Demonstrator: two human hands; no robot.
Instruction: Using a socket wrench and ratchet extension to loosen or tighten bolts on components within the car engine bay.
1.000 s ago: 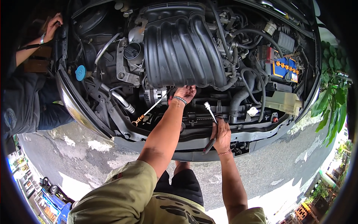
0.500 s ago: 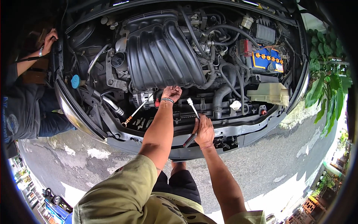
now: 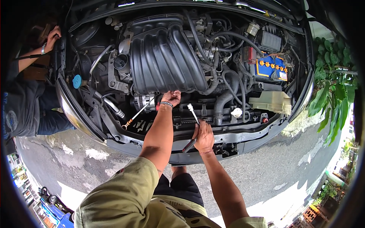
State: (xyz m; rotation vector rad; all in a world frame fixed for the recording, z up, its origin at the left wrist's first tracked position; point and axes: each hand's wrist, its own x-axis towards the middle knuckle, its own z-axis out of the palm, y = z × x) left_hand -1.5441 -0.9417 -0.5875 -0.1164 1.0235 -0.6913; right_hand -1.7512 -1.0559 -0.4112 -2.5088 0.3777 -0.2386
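My left hand (image 3: 172,98) reaches to the lower edge of the black ribbed intake manifold (image 3: 165,60). Its fingers are curled close together there, and whatever they may hold is hidden. In my right hand (image 3: 205,136) is a socket wrench (image 3: 193,114), its bright socket end up toward the engine and its dark handle coming out below the fingers. The tool is held over the front of the bay, apart from the manifold. Left of my left wrist a dipstick (image 3: 128,123) with an orange end slants beside the alternator (image 3: 144,102).
A blue battery (image 3: 272,68) with orange caps sits at the right, above a translucent reservoir (image 3: 270,102). The radiator cap (image 3: 236,112) and thick hose (image 3: 222,104) lie right of my hands. At far left, another person's hand (image 3: 53,38) rests by the car's edge.
My right hand has shifted slightly left and down with the socket wrench. My left hand stays at the manifold's lower edge, its fingers slightly turned. The whole view has shifted a little.
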